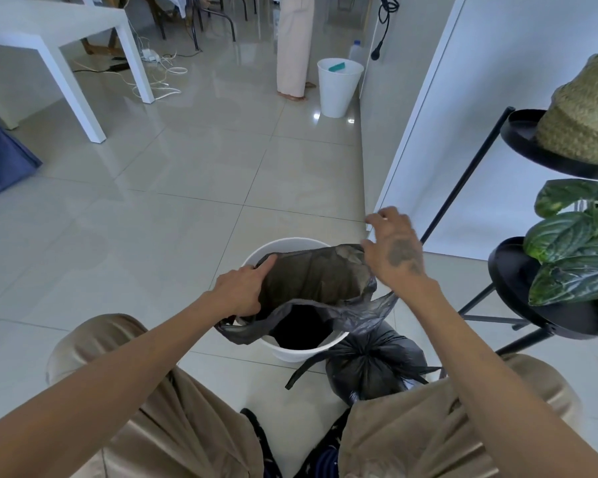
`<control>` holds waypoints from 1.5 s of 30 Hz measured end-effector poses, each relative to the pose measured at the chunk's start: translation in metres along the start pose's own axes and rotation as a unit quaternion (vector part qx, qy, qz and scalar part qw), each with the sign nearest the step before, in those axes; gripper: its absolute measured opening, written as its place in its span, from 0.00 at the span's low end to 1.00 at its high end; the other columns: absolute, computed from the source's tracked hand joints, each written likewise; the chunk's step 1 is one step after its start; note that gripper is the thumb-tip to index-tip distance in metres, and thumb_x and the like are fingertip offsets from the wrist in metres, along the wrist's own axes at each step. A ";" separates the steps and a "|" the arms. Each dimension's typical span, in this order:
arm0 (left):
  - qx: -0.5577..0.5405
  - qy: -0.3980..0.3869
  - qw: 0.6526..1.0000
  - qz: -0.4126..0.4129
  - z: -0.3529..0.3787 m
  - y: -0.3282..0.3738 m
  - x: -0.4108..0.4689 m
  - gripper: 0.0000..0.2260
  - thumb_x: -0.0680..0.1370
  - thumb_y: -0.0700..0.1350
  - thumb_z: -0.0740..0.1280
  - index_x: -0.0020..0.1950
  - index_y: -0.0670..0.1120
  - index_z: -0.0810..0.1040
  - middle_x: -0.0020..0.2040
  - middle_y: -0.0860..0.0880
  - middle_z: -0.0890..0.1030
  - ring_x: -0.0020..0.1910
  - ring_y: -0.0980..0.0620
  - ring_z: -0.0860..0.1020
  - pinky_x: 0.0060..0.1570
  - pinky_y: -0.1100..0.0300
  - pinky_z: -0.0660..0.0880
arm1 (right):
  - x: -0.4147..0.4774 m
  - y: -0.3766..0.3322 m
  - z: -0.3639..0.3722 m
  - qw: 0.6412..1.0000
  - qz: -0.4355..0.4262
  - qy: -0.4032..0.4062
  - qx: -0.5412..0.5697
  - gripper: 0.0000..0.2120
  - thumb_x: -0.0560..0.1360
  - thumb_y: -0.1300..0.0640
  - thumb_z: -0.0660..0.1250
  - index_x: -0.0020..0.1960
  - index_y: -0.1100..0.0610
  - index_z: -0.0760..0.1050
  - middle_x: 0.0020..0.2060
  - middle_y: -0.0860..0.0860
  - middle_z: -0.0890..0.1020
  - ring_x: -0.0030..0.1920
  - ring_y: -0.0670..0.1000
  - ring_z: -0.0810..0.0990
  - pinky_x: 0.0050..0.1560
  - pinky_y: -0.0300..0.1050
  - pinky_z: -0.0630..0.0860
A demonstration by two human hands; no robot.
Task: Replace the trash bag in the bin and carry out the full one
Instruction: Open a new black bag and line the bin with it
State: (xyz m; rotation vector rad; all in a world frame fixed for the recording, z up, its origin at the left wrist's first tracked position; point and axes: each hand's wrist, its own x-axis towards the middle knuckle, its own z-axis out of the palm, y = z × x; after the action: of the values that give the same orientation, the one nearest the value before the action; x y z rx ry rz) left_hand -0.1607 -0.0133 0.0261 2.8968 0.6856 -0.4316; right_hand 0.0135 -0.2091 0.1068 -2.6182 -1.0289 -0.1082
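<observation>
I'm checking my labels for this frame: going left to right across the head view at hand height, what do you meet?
Blue fabric at the edge → left hand → new black bag held over the white bin → right hand → leafy plant on the black stand.

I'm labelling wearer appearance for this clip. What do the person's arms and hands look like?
The left arm and right arm are bare: no sleeves, gloves or watch in view. The right hand carries a dark, blotchy tattoo-like marking on its back; the left hand shows none.
</observation>
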 end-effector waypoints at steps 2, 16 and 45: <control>-0.015 -0.002 1.000 -0.003 0.001 0.001 0.001 0.47 0.74 0.44 0.70 0.82 0.56 0.41 0.66 0.42 0.75 0.56 0.39 0.79 0.46 0.50 0.78 | -0.012 -0.028 0.011 0.995 -0.097 -0.019 0.032 0.11 0.80 0.55 0.65 0.61 0.55 0.77 0.57 0.51 0.78 0.56 0.53 0.78 0.57 0.44 0.72; -0.006 0.022 0.999 -0.037 -0.021 -0.028 0.008 0.45 0.74 0.44 0.69 0.81 0.57 0.42 0.63 0.42 0.75 0.55 0.38 0.78 0.48 0.48 0.76 | -0.067 -0.013 0.045 0.875 -0.181 -0.434 -0.117 0.29 0.75 0.38 0.67 0.71 0.51 0.71 0.61 0.55 0.77 0.61 0.59 0.77 0.60 0.51 0.74; -0.052 0.006 0.998 0.017 -0.026 -0.031 0.021 0.36 0.75 0.43 0.65 0.81 0.57 0.56 0.63 0.42 0.75 0.60 0.38 0.76 0.55 0.48 0.76 | -0.042 -0.047 0.096 0.840 -0.162 -0.515 -0.046 0.28 0.79 0.57 0.63 0.78 0.48 0.62 0.71 0.58 0.72 0.67 0.60 0.74 0.65 0.54 0.73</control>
State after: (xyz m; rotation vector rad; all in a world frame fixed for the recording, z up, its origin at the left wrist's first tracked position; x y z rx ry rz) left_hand -0.1509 0.0275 0.0421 2.8101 0.6403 -0.3646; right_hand -0.0542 -0.1731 0.0214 -2.4804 -1.7908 1.3348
